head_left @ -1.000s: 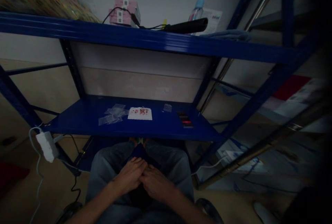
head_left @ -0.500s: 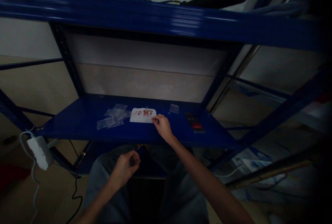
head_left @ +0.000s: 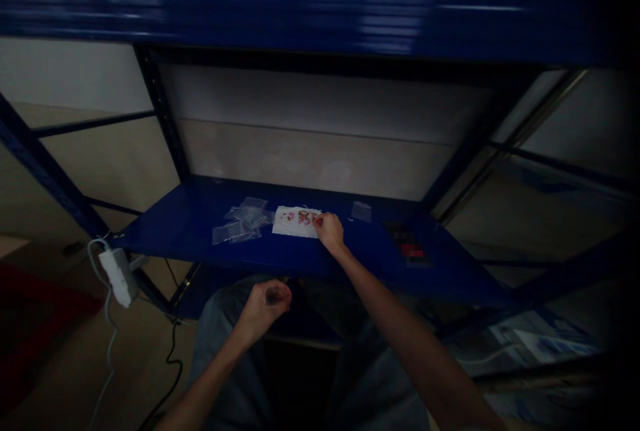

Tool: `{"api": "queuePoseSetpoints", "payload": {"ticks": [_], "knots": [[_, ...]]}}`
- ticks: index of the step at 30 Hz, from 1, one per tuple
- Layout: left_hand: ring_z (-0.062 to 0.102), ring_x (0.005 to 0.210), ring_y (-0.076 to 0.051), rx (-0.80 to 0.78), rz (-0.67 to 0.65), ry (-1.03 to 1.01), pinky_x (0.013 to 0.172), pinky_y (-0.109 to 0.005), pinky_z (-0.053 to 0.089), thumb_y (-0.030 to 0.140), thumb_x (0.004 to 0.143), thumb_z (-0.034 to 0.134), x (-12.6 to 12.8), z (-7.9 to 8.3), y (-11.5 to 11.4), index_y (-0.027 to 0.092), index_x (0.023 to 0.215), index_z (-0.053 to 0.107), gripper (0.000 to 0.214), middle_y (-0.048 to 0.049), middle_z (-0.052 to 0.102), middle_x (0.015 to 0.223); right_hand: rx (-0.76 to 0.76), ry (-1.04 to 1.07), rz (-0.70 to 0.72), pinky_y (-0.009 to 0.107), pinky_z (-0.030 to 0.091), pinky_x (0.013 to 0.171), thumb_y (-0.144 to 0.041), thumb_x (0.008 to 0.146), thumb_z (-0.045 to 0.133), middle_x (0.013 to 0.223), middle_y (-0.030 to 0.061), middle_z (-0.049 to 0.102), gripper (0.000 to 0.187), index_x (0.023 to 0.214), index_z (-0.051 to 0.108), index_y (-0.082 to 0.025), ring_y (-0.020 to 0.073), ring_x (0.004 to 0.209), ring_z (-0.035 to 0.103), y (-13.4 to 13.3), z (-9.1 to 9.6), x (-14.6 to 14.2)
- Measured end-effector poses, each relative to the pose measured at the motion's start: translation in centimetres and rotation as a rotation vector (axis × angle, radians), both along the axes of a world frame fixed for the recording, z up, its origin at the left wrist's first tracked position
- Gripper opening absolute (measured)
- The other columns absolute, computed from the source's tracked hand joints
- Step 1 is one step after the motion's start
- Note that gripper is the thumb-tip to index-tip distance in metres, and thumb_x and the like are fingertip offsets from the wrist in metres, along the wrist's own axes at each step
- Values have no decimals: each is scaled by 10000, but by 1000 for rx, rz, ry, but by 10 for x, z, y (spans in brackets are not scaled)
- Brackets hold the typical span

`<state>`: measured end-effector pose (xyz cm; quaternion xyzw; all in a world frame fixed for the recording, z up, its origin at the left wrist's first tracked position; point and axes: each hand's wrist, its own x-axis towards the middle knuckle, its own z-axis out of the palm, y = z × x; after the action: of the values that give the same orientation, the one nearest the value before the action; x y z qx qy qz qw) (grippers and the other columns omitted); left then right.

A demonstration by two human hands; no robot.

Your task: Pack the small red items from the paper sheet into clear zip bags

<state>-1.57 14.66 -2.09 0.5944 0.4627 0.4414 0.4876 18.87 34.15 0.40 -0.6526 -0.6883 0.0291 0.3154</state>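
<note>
A white sheet [head_left: 295,222] strewn with small red bits lies on the lower blue shelf [head_left: 190,228]. My right hand [head_left: 329,230] reaches onto the sheet's right end, fingertips pinched among the red bits. My left hand [head_left: 266,300] hovers over my lap, below the shelf edge, fingers curled into a loose fist around something too small and dark to name. Several small clear plastic bags [head_left: 240,223] lie just left of the sheet, and one more clear bag [head_left: 361,211] lies to its right.
A dark block with red marks [head_left: 409,247] rests on the shelf's right part. The upper blue shelf beam [head_left: 320,18] crosses overhead. A white power adapter [head_left: 115,276] with its cable hangs at the shelf's left corner. My knees [head_left: 235,351] sit beneath the shelf.
My hands were clasped in my lap; the right one has reached up onto the white sheet, moving further over it. The left stayed low, curled. My view has dropped and shifted.
</note>
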Motion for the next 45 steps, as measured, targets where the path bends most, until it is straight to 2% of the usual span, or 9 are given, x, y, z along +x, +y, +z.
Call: {"api": "queuePoseSetpoints", "payload": {"ticks": [7, 12, 16, 21, 27, 31, 34, 36, 45], "knots": [[584, 593, -122, -48, -43, -160, 609, -248, 455, 241, 676, 678, -10, 19, -2, 125, 726, 647, 130, -26, 639, 680, -3, 68, 44, 249, 416, 703, -222, 799, 624, 845, 100, 698, 138, 817, 737, -145, 183, 779, 601, -11, 26, -11], [573, 569, -124, -85, -77, -190, 589, -251, 445, 206, 620, 687, -4, 17, -3, 122, 728, 629, 149, -26, 639, 643, 154, 361, 379, 286, 427, 711, -291, 816, 647, 819, 55, 672, 147, 802, 720, -164, 179, 750, 574, -89, 47, -40], [547, 590, -114, -59, -123, -150, 584, -231, 418, 154, 602, 668, 4, 15, -1, 120, 692, 614, 110, -2, 625, 647, 72, 222, 723, 307, 410, 772, -240, 832, 668, 809, 27, 655, 73, 795, 720, -203, 176, 818, 552, -168, 51, -51], [474, 576, -89, 23, -170, -135, 517, -197, 328, 158, 604, 684, 9, 15, 8, 105, 712, 614, 139, 31, 571, 649, -21, 23, 732, 302, 399, 743, -216, 858, 648, 819, 48, 634, 97, 842, 742, -196, 183, 848, 520, -198, 50, -42], [553, 583, -129, -51, -202, -182, 581, -238, 412, 194, 697, 685, 12, 5, 8, 116, 737, 629, 105, -18, 614, 624, -192, 261, 880, 234, 438, 675, -259, 900, 586, 823, 28, 688, 172, 899, 746, -196, 127, 742, 607, -146, 42, -28], [591, 636, -152, -257, -236, -376, 593, -256, 448, 312, 807, 654, 7, 17, 0, 146, 958, 637, 225, -42, 631, 715, -81, 396, 558, 250, 474, 689, -251, 855, 609, 827, 51, 735, 161, 854, 743, -163, 165, 753, 656, -64, 23, -6], [606, 686, -171, -406, -312, -569, 613, -284, 476, 323, 853, 605, 3, 31, -3, 151, 1029, 620, 247, -59, 622, 771, -25, 302, 243, 239, 486, 684, -201, 825, 605, 853, 51, 746, 145, 863, 742, -174, 171, 764, 675, -3, 9, 14], [611, 723, -173, -409, -301, -620, 649, -288, 487, 287, 846, 624, 1, 35, -1, 142, 1001, 622, 213, -68, 622, 780, -37, 253, 163, 231, 480, 656, -180, 808, 612, 819, 56, 745, 139, 849, 744, -172, 173, 741, 676, 25, 3, 22], [590, 685, -147, -421, -172, -603, 588, -259, 492, 262, 791, 699, -13, 19, 19, 158, 831, 597, 151, -50, 613, 785, -46, 91, 291, 246, 442, 736, -80, 774, 621, 841, 38, 701, 187, 786, 757, -208, 160, 777, 629, 63, 4, 25]]}}
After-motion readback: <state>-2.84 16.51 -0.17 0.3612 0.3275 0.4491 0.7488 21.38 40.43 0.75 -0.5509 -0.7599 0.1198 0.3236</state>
